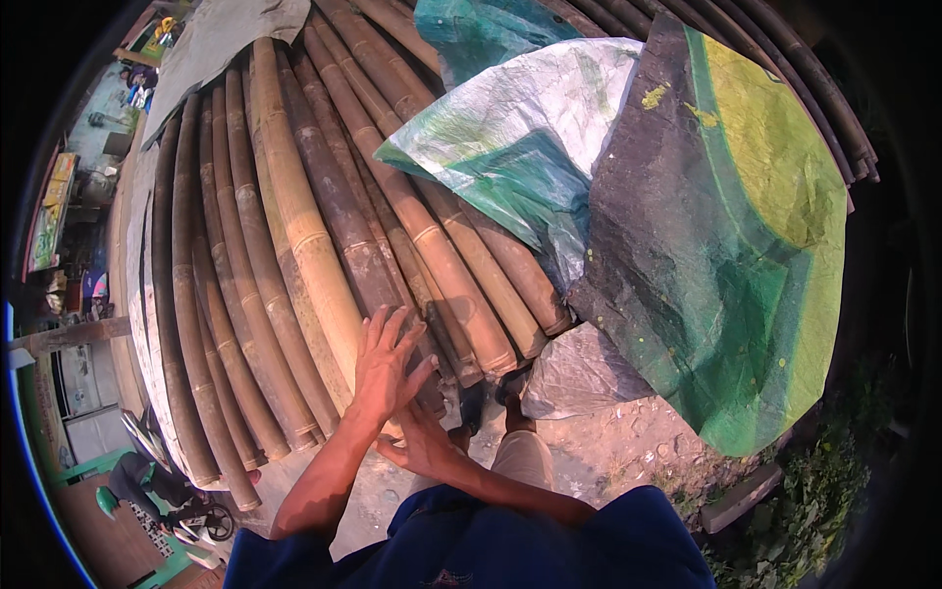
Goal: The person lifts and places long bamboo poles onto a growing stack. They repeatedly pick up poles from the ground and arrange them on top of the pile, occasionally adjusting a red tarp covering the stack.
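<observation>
Several long brown bamboo poles (316, 250) lie side by side, their cut ends toward me. Over the ends of the middle poles is my left hand (385, 365), its fingers spread and nothing in its grasp. My right hand (424, 444) is just below it, beside the end of the lighter pole; its thumb stands apart from the fingers. Part of that hand's fingers is hidden behind the left hand, and whether it touches the pole I cannot tell. A crumpled green, white, black and yellow plastic sheet (677, 245) covers poles to the right.
A grey sheet (221, 39) drapes over the far ends. Darker poles (822, 108) show beyond the plastic. My feet stand on dirt ground (613, 437) beside a stone block (743, 498) and green plants (819, 510). At left, a person on a motorbike (201, 520) is near a wooden beam (74, 336).
</observation>
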Demonstrator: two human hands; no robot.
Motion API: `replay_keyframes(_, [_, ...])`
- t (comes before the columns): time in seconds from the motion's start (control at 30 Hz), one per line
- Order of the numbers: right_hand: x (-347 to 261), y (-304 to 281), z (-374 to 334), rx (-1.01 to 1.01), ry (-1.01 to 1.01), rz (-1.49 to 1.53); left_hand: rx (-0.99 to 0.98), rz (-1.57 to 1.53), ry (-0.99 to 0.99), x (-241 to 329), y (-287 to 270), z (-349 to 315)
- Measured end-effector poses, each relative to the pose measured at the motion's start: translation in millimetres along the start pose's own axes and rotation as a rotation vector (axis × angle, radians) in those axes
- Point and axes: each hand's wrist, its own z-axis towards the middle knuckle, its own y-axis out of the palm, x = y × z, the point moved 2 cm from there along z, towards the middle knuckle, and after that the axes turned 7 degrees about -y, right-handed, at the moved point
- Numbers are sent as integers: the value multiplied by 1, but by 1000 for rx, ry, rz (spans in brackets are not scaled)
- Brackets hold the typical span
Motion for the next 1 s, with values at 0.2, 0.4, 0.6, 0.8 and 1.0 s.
replay_keyframes(0.2, [10, -5, -8, 106, -25, -11, -697, 293, 137, -4, 90, 57])
replay_keyframes(0.4, [84, -25, -28, 217, 254, 795, -1019, 646, 245, -12, 122, 44])
replay_keyframes(0.6, [204, -39, 4, 454, 507, 460, -1041, 593, 259, -16, 124, 43])
replay_keyframes(0.8, [223, -20, 35, 272, 530, 171, -711, 488, 455, -43, 46, -11])
replay_keyframes(1.0, [218, -5, 81, 82, 607, 243, -791, 440, 361, -34, 21, -19])
